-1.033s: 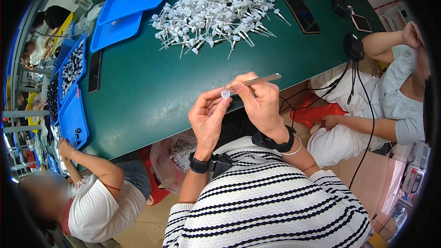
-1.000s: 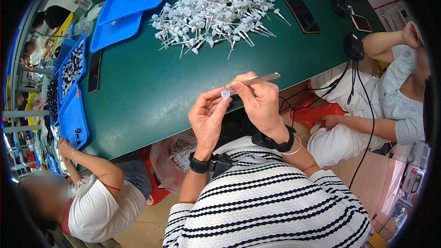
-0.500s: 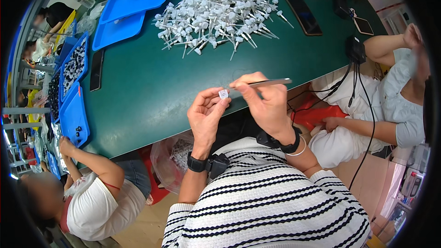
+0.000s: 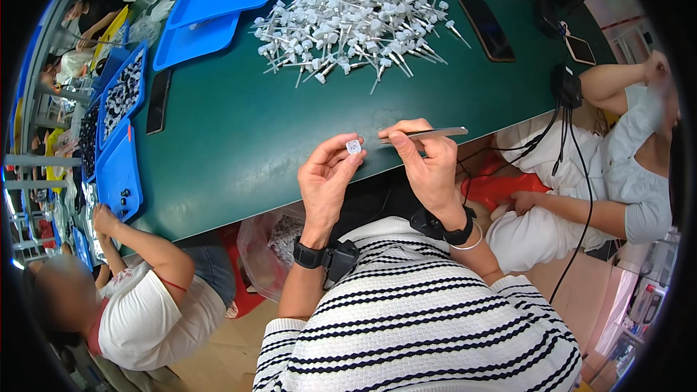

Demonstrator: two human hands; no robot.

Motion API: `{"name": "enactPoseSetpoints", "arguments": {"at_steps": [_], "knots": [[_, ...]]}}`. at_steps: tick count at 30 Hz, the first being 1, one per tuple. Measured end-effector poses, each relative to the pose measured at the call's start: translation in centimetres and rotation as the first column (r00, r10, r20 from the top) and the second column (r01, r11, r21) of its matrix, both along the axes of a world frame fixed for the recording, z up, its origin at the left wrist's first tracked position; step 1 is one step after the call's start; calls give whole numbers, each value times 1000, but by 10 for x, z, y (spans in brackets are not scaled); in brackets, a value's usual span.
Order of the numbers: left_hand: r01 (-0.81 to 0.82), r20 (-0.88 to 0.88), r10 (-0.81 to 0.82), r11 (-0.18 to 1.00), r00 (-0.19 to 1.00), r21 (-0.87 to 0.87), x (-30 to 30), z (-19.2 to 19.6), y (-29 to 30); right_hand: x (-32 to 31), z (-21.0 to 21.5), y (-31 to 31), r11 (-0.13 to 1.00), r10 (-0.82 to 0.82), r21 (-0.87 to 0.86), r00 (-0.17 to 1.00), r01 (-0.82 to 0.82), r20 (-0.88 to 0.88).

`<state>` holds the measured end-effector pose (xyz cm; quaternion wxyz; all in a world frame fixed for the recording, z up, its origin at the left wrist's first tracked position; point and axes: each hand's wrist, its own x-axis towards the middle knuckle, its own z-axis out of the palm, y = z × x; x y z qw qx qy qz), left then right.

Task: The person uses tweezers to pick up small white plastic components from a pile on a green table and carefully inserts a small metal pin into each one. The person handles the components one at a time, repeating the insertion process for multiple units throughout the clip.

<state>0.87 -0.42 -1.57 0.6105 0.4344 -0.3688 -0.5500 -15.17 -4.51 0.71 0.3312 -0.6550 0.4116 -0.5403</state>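
Between the thumb and fingers of my left hand [image 4: 327, 178] is a small white square plastic part [image 4: 353, 147], its flat face turned up. My right hand [image 4: 428, 167] grips a pair of metal tweezers [image 4: 439, 133], whose tips point left toward the part with a gap between. Both hands hover over the near edge of the green table [image 4: 232, 167]. Farther back lies a big pile of white plastic pieces with thin metal stems [image 4: 356, 22].
Blue trays [image 4: 196, 43] lie at the back left, and another holds small dark parts [image 4: 123, 94]. Phones [image 4: 486, 29] rest on the table. A plastic bag [image 4: 268, 247] hangs below the edge. Black cables [image 4: 563, 123] drop at the right. Co-workers sit on both sides.
My right hand with the tweezers has drawn back slightly to the right, away from the white part. The left hand still pinches the part. The whole view has shifted a little.
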Motion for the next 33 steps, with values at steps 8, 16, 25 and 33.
{"name": "enactPoseSetpoints", "arguments": {"at_steps": [8, 16, 25, 33], "knots": [[-152, 645, 112, 988, 756, 5, 51, 46, 82, -5, -3, 2, 997, 36, 70, 992, -45, 118], [-194, 877, 96, 981, 470, -4, 77, 85, 71, -8, -18, -3, 989, 71, 117, 990, -86, 124], [194, 932, 352, 923, -83, -331, 63, 19, -141, -27, -13, 3, 990, -7, 143, 996, -6, 89], [141, 924, 369, 914, 103, -381, 51, 40, -90, -21, -11, 2, 988, 41, 142, 991, -59, 126]]}}
